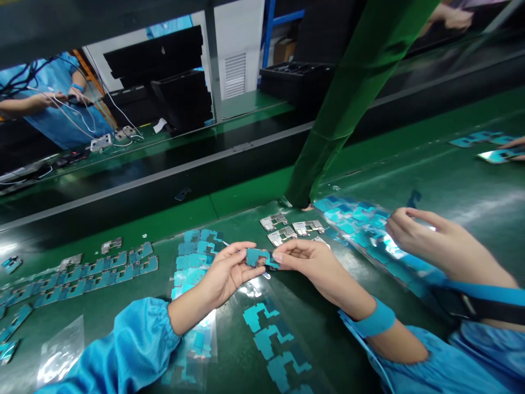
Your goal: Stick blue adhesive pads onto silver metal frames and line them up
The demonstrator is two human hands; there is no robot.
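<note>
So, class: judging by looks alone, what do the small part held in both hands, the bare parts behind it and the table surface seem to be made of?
Held part: probably thin metal under a matte teal film; both hands pinch it.
Bare parts: likely stamped metal, silvery and reflective.
Table surface: seemingly a smooth green mat, with soft glare.

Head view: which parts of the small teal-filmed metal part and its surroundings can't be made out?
- Teal-filmed metal part: edges covered by left hand and right hand fingertips; fine detail too small.
- Clear backing sheet of teal stickers: cut off by the bottom edge.
- Neighbouring worker's hand: covers what it touches.
- Far black trays: contents too dark.
</note>
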